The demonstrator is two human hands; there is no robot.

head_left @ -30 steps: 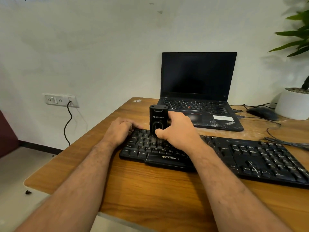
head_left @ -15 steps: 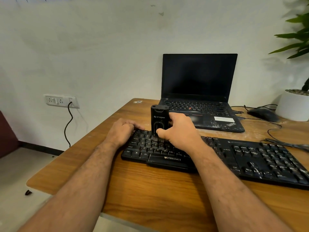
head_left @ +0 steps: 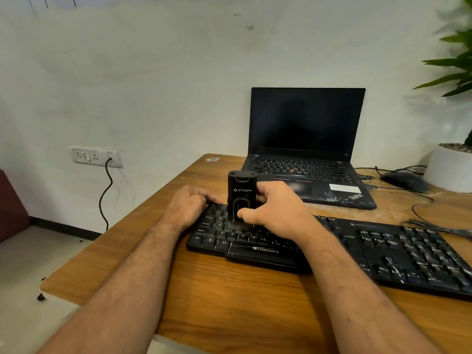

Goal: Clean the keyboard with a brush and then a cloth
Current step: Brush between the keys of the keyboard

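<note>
Black bristles of the Striff brush [head_left: 241, 198] stand upright on the left keys of the Zebronics keyboard [head_left: 332, 249], my right hand [head_left: 275, 213] curled round its body and my left hand [head_left: 187, 206] curled over the far-left corner. Pressing hard, I judge, could pop a keycap; a loose left hold could let the keyboard skid toward the laptop [head_left: 304, 149]

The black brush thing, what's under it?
Under the brush, its bristles touch the left keys of the keyboard. The right hand gripping it covers the keys beside it, so those are hidden.
</note>
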